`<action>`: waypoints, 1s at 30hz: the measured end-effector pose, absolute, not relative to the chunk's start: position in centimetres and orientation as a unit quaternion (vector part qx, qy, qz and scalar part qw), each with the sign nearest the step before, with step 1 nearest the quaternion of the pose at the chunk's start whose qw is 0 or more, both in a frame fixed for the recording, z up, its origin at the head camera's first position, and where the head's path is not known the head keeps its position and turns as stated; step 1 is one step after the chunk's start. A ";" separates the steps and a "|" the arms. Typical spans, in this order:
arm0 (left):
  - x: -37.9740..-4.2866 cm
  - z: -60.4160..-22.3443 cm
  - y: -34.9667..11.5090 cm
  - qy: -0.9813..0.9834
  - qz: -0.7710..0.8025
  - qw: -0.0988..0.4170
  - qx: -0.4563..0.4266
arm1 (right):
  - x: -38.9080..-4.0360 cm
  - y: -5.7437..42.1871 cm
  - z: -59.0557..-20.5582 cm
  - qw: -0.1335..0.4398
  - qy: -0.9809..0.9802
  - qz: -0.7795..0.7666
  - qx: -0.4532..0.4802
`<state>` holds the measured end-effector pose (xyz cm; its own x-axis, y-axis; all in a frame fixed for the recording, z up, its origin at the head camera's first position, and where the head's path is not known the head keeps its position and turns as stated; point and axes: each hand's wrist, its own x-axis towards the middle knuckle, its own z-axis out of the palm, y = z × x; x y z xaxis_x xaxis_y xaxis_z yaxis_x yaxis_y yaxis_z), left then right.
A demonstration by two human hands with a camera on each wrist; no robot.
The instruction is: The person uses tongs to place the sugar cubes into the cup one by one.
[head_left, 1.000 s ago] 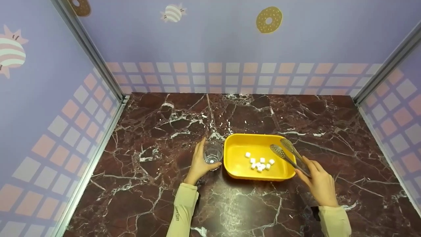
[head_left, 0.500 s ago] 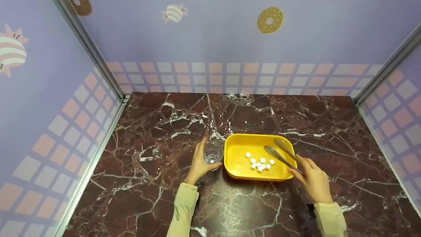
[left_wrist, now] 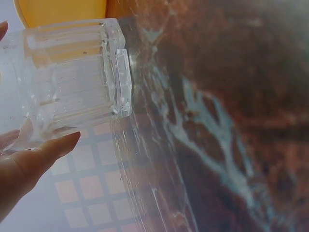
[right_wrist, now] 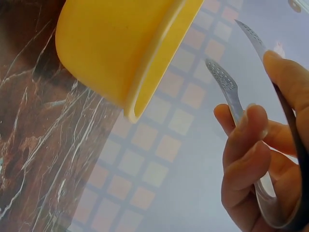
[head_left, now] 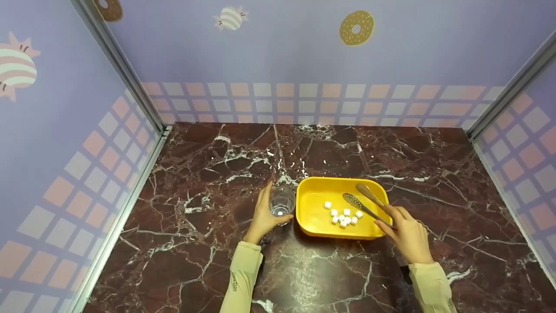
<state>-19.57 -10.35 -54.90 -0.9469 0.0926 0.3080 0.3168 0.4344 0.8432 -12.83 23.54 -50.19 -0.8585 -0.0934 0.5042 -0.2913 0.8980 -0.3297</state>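
Note:
My left hand (head_left: 263,216) curves thumb and fingers around a clear glass (head_left: 282,202) that stands on the table beside the basin. A small white piece shows at the bottom of the glass. In the left wrist view the ribbed glass (left_wrist: 72,77) lies between fingers and thumb. My right hand (head_left: 409,237) grips metal tongs (head_left: 365,209), their perforated tips spread apart above the yellow basin (head_left: 312,184). Several white cubes (head_left: 343,217) lie in the basin, left of and below the tong tips. In the right wrist view the tongs (right_wrist: 224,82) hold nothing.
Dark red marble tabletop (head_left: 195,261) with white veins carries small white crumbs behind the glass. Purple patterned panels (head_left: 282,52) stand at the back and both sides, joined by metal corner posts (head_left: 117,65).
My right hand has moved left with the tongs, bringing the tips farther over the basin, nearer the white cubes. The left hand and the glass have stayed in place.

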 end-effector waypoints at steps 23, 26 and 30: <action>-19.7 -55.0 -10.3 -0.838 -0.518 0.113 -0.129 | -14.8 21.7 -50.7 0.157 -0.961 0.210 0.087; -19.6 -54.9 -10.3 -0.839 -0.518 0.113 -0.126 | -15.0 21.4 -50.7 0.149 -0.964 0.200 0.088; -19.6 -55.0 -10.4 -0.840 -0.516 0.110 -0.122 | -15.3 21.0 -50.8 0.144 -0.967 0.185 0.096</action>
